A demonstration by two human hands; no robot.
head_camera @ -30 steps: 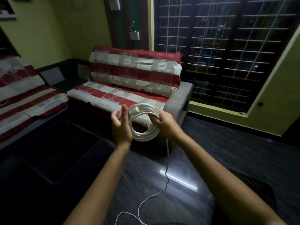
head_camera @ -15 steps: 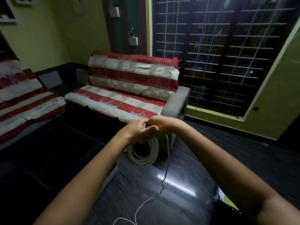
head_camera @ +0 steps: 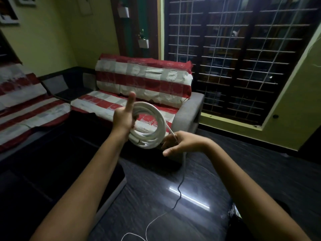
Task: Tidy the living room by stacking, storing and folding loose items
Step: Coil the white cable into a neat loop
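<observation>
Observed: a white cable [head_camera: 147, 126] is wound into a coil of several loops and held up in mid-air, in front of the sofa [head_camera: 142, 87] with the red and white striped cover.

Left hand [head_camera: 124, 117]: it holds the coil at its 9 o'clock side. The lower fingers are curled round the bundled loops, grasping them; one finger points straight up, clear of the coil.

Right hand [head_camera: 177, 143]: it sits at the coil's 4 o'clock edge, just beside the loops. Its fingers pinch the free run of cable where it leaves the coil; the remaining fingers are loosely bent.

Loose tail [head_camera: 180, 186]: from the right hand the cable drops toward 6 o'clock, crosses the dark glossy floor [head_camera: 260, 180] and ends in slack curves at the bottom edge of the view. Its end is out of sight.

Progress, as a judgement: most of the cable appears wound, and the loops lie together neatly. A stretch on the floor remains uncoiled. The coil is not yet secured or put away.

Other loose items in the room cannot be assessed in this dim light.
</observation>
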